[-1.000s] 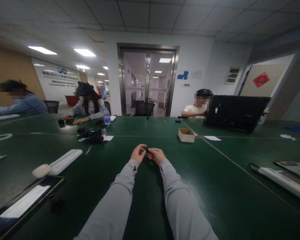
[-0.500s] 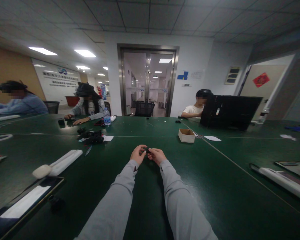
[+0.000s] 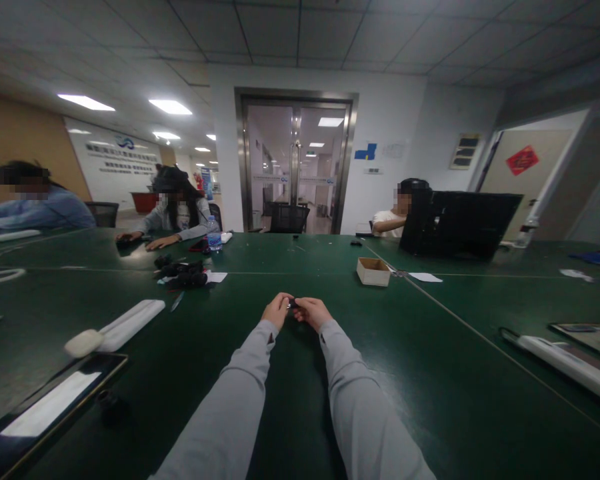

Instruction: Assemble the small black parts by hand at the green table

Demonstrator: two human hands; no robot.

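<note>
Both of my arms, in grey sleeves, reach out over the dark green table (image 3: 430,373). My left hand (image 3: 276,311) and my right hand (image 3: 311,311) meet just above the tabletop, fingers curled in a pinch. Between the fingertips they hold a small dark object (image 3: 293,304), too small to name. A small open cardboard box (image 3: 373,271) stands on the table beyond and to the right of my hands.
A heap of black parts (image 3: 183,275) and a white paper lie at far left of centre. A long white case (image 3: 130,322), a tablet (image 3: 45,407) and a black cap (image 3: 107,402) sit at left. White cable bar (image 3: 565,360) at right. Three people sit at the far side; a black monitor (image 3: 460,223) stands there.
My fingers have closed tighter around the small dark object and my hands have barely shifted. The person behind the monitor has leaned further behind it.
</note>
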